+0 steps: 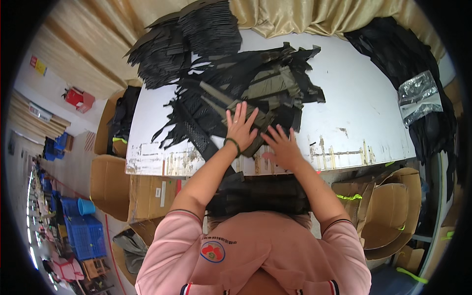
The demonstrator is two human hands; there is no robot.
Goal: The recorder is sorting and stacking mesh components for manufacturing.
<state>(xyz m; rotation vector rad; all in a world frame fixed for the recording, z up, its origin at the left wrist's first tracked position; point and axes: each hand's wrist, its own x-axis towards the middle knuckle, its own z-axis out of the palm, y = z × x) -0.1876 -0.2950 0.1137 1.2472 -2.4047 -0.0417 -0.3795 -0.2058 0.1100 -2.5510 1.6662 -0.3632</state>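
A loose heap of black and olive fabric pieces (265, 86) spreads over the middle of the white table (354, 98). My left hand (240, 129) lies on the heap's near part, fingers spread over the olive and black strips. Beside it, my right hand (283, 149) has its fingers stretched out, the fingertips at the heap's near edge and the palm over the table. Neither hand grips anything that I can see. A black mesh strip (194, 132) runs from the heap toward the table's front edge, partly behind my left forearm. Dark folded fabric (255, 194) rests at my lap.
Neat stacks of black fabric pieces (209, 29) stand at the back left. More black fabric (393, 44) hangs over the right side, with a clear plastic bag (419, 98) on it. Cardboard boxes (152, 196) flank me below the table. A beige curtain (305, 17) lines the back.
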